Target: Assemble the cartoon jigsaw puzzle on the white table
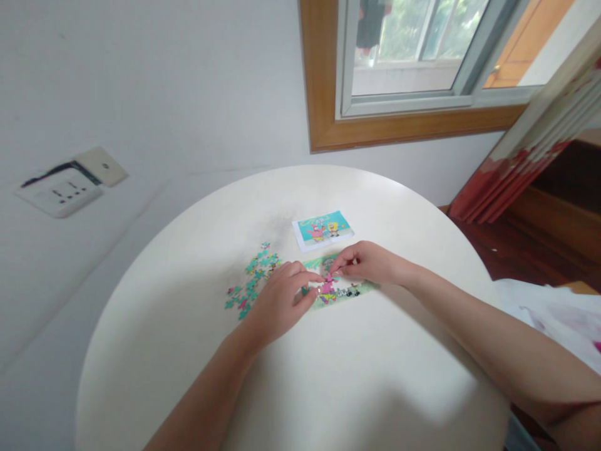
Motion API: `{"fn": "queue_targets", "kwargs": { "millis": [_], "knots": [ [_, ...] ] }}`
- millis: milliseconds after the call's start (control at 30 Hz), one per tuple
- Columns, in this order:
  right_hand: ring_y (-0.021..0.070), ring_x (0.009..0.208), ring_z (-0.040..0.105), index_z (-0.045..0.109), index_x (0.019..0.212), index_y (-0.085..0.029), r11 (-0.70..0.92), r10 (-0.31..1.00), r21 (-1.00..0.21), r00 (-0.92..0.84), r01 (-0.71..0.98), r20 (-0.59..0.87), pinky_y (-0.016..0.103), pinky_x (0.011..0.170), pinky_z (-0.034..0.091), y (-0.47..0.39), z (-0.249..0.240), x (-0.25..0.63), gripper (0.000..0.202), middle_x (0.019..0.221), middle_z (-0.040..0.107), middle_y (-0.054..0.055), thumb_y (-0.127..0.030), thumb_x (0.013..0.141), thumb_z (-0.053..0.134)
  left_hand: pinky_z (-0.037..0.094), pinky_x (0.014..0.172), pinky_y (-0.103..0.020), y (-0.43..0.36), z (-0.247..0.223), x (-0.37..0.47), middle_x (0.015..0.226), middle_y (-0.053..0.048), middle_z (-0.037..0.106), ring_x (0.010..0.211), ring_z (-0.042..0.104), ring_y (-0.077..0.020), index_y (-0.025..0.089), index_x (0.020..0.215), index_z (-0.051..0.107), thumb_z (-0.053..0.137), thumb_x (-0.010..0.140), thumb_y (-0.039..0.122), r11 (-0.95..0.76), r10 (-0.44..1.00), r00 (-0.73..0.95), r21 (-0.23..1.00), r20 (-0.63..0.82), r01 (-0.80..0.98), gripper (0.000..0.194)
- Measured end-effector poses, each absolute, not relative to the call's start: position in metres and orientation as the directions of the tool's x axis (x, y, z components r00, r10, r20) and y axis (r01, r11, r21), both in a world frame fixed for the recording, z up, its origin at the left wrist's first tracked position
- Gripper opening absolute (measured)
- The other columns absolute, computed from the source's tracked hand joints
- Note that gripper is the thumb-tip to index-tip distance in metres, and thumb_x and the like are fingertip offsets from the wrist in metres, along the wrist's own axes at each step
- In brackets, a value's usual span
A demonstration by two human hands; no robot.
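Note:
A partly assembled jigsaw puzzle lies on the white round table, with a pink cartoon figure in its middle. My left hand reaches in from the left; its thumb and forefinger are stretched out with a gap between them, the tips touching the puzzle by the pink part. From the right comes my right hand, thumb and forefinger pinched on a small puzzle piece at the puzzle's centre. The fingers partly cover that piece. Loose puzzle pieces, mostly teal, lie in a pile beside my left hand.
A reference picture card with two cartoon figures lies just beyond the puzzle. The round table stands near a wall with a socket. A wood-framed window is behind it, and a red and white curtain hangs at right.

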State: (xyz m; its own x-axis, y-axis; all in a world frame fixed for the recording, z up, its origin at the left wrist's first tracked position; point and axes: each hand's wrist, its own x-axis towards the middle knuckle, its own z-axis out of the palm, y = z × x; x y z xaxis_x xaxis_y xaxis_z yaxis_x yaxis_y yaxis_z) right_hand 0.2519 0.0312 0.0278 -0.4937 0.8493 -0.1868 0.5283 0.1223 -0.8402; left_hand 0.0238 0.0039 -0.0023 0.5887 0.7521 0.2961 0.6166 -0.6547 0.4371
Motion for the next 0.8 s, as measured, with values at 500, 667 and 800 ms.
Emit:
{"fn": "queue_targets", "kwargs": {
  "millis": [500, 667, 800],
  "knots": [
    [0.0075, 0.059, 0.049, 0.07, 0.09, -0.013, 0.105, 0.816, -0.939, -0.568, 0.327, -0.106, 0.021, 0.055, 0.035, 0.027, 0.024, 0.246, 0.019, 0.071, 0.065, 0.0, -0.023, 0.078, 0.058, 0.043, 0.079, -0.031, 0.005, 0.0, 0.027, 0.085, -0.003, 0.058, 0.085, 0.055, -0.0175, 0.02, 0.09, 0.065, 0.049, 0.091, 0.024, -0.588, 0.804, 0.494, 0.564, 0.331, 0.58, 0.017],
    [0.0104, 0.071, 0.056, 0.07, 0.092, -0.014, 0.229, 0.879, -0.874, -0.478, 0.429, -0.004, 0.023, 0.067, 0.041, 0.035, 0.021, 0.251, 0.019, 0.081, 0.069, 0.003, -0.017, 0.081, 0.055, 0.043, 0.078, -0.031, 0.01, -0.006, 0.021, 0.085, -0.004, 0.058, 0.084, 0.055, -0.0176, 0.02, 0.089, 0.068, 0.051, 0.091, 0.026, -0.586, 0.807, 0.498, 0.525, 0.316, 0.617, 0.018],
    [0.0109, 0.073, 0.058, 0.07, 0.093, -0.015, 0.255, 0.884, -0.849, -0.467, 0.462, 0.012, 0.023, 0.069, 0.041, 0.038, 0.019, 0.253, 0.021, 0.081, 0.069, 0.002, -0.014, 0.081, 0.053, 0.042, 0.075, -0.031, 0.014, -0.005, 0.014, 0.082, -0.003, 0.057, 0.08, 0.054, -0.0168, 0.021, 0.086, 0.07, 0.051, 0.091, 0.031, -0.577, 0.815, 0.504, 0.482, 0.287, 0.659, 0.022]
  ]
}}
